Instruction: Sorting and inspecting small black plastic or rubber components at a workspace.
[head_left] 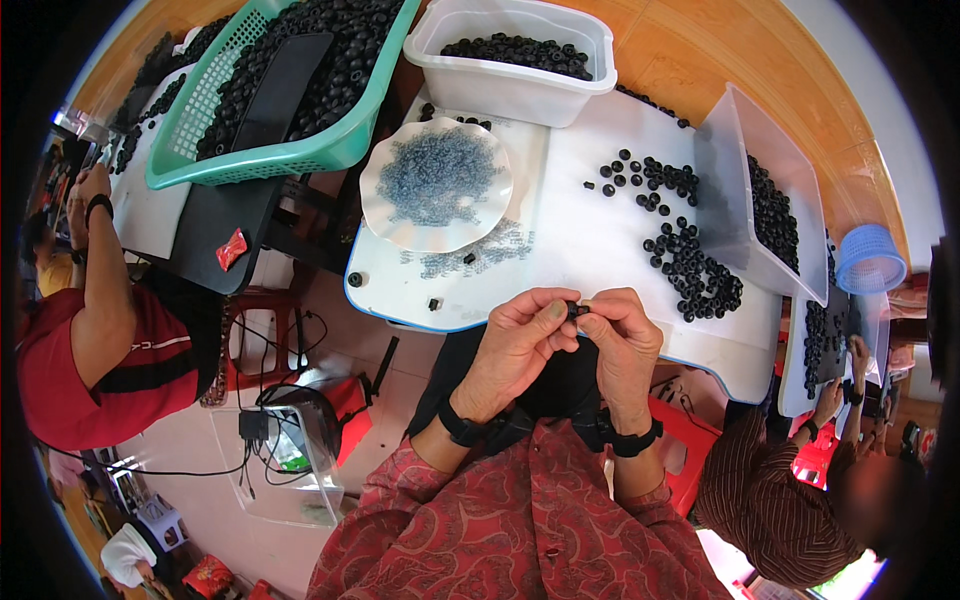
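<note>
My left hand [515, 340] and my right hand [625, 345] meet above the table's near edge, thumbs and fingertips pinching one small black plastic part [577, 311]. Whether it is one piece or two pressed together I cannot make out. Beyond my hands, loose black round parts [705, 285] lie in a cluster on the white tabletop [590, 240]. To the left, a white scalloped plate [378, 205] holds many small clear bluish-grey pieces [435, 175], with more of them [480, 250] spilled beside it. A few single black parts [434, 304] sit near the left edge.
A white tub [510, 100] and a clear bin [745, 215], both with black parts, stand at the back and right. A green basket [255, 170] full of black parts is at left. Co-workers sit on both sides, one in a red shirt [80, 350]. Cables [265, 430] trail below left.
</note>
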